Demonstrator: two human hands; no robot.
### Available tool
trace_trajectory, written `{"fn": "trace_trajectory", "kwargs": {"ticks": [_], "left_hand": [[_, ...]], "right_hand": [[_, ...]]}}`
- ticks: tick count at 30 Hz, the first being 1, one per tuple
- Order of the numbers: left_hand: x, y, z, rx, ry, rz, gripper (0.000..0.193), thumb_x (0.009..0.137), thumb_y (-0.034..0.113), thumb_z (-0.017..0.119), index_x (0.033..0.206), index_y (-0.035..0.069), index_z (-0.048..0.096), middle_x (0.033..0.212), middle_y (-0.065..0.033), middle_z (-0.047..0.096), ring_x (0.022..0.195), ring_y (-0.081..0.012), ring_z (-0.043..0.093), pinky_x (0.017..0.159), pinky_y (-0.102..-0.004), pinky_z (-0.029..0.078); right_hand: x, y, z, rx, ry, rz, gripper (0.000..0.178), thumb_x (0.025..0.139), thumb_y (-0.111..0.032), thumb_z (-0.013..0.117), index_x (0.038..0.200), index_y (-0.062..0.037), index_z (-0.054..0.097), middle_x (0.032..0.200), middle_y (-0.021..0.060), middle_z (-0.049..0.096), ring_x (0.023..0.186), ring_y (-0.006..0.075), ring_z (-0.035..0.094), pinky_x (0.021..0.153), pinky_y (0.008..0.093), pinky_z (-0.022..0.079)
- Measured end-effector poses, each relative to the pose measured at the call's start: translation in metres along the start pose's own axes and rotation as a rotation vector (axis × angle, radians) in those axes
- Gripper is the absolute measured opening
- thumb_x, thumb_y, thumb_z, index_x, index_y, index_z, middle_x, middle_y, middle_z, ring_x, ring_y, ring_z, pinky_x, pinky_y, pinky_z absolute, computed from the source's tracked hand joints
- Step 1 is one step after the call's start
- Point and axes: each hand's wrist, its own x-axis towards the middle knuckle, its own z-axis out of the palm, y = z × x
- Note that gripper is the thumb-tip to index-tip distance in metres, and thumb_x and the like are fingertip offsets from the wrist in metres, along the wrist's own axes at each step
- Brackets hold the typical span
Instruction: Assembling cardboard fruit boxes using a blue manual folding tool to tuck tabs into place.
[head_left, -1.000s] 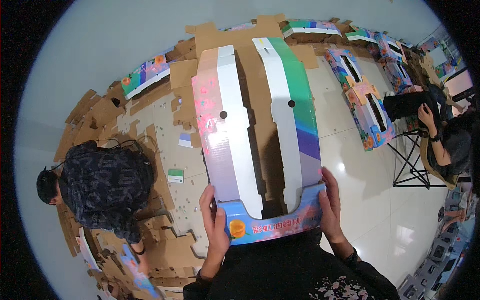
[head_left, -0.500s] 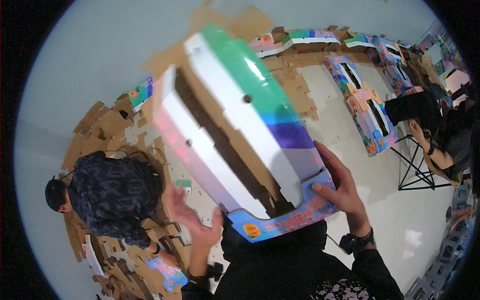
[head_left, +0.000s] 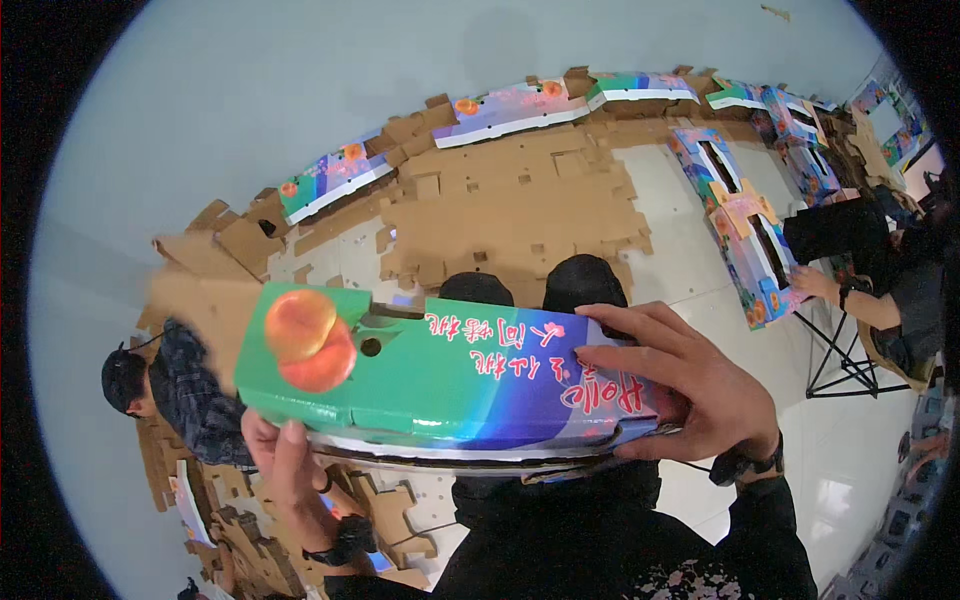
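A partly folded cardboard fruit carton (head_left: pixel 430 380) hangs in the air before me, its green and blue printed side with peach pictures turned up. At its right end, my right hand (head_left: pixel 690 385) grips it, fingers spread over the printed face and thumb at the lower edge. My left hand (head_left: pixel 285 460) holds the lower left corner, thumb in front; the other fingers are partly hidden. From the left end a plain brown flap (head_left: pixel 200 305) sticks out, blurred. White edges and a dark gap show along the carton's underside.
Flat brown cardboard sheets (head_left: pixel 510 205) lie on the floor ahead. Printed cartons (head_left: pixel 510 108) lean along the wall, and finished-looking ones (head_left: pixel 750 260) stand at right by a seated person (head_left: pixel 890 300) and a black folding stool frame (head_left: pixel 850 360). At left another person (head_left: pixel 190 390) bends over cardboard pieces.
The carton has turned from its slotted, white-edged side to its green printed side and come lower. My left hand, open beside it before, now holds its left corner; my right hand has shifted its grip.
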Motion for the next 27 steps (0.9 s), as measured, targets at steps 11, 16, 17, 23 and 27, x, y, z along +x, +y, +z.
{"fn": "trace_trajectory", "kwargs": {"ticks": [11, 16, 17, 23, 27], "left_hand": [[0.01, 0.039, 0.021, -0.112, 0.206, 0.096, 0.041, 0.099, 0.024, 0.059, 0.131, -0.001, 0.053, 0.117, -0.0134, 0.064, 0.104, -0.0219, 0.065, 0.091, -0.0398, 0.054], [0.015, 0.029, 0.075, -0.701, 0.304, 0.1, 0.045, 0.104, 0.034, 0.047, 0.135, 0.001, 0.054, 0.125, -0.0161, 0.065, 0.108, -0.0277, 0.067, 0.089, -0.0421, 0.057], [0.017, 0.026, 0.088, -0.865, 0.167, 0.097, 0.046, 0.106, 0.034, 0.045, 0.138, 0.002, 0.052, 0.132, -0.0163, 0.062, 0.115, -0.0289, 0.065, 0.093, -0.0441, 0.056], [0.001, -0.004, 0.168, -1.456, -0.141, -0.235, 0.045, 0.108, 0.028, 0.04, 0.145, 0.002, 0.043, 0.147, -0.0132, 0.051, 0.136, -0.0276, 0.049, 0.116, -0.0449, 0.038], [-0.01, -0.03, 0.18, -1.526, -0.025, -0.408, 0.042, 0.109, 0.025, 0.04, 0.145, 0.003, 0.042, 0.147, -0.013, 0.051, 0.136, -0.0267, 0.049, 0.116, -0.0438, 0.039]], "right_hand": [[-0.005, -0.004, 0.01, -0.446, 0.731, -0.029, 0.074, 0.075, -0.026, 0.077, 0.139, -0.0024, 0.05, 0.147, 0.0242, 0.045, 0.133, 0.0408, 0.046, 0.11, 0.051, 0.034], [-0.006, -0.032, 0.072, -0.266, 0.475, -0.098, 0.073, 0.076, -0.037, 0.08, 0.139, -0.0104, 0.054, 0.15, 0.0277, 0.038, 0.136, 0.0433, 0.039, 0.112, 0.0611, 0.029], [-0.001, -0.033, 0.083, -0.269, 0.43, -0.084, 0.074, 0.075, -0.039, 0.081, 0.139, -0.0127, 0.054, 0.152, 0.028, 0.036, 0.137, 0.0439, 0.037, 0.112, 0.0643, 0.027], [0.012, -0.002, 0.083, -0.645, 0.455, 0.074, 0.092, 0.067, -0.039, 0.081, 0.148, -0.0159, 0.044, 0.158, 0.0204, 0.031, 0.143, 0.0413, 0.032, 0.115, 0.0649, 0.024], [-0.005, 0.033, 0.065, -0.641, 0.403, 0.171, 0.086, 0.069, -0.037, 0.08, 0.146, -0.0145, 0.047, 0.158, 0.014, 0.035, 0.141, 0.0339, 0.038, 0.118, 0.0518, 0.03]]}}
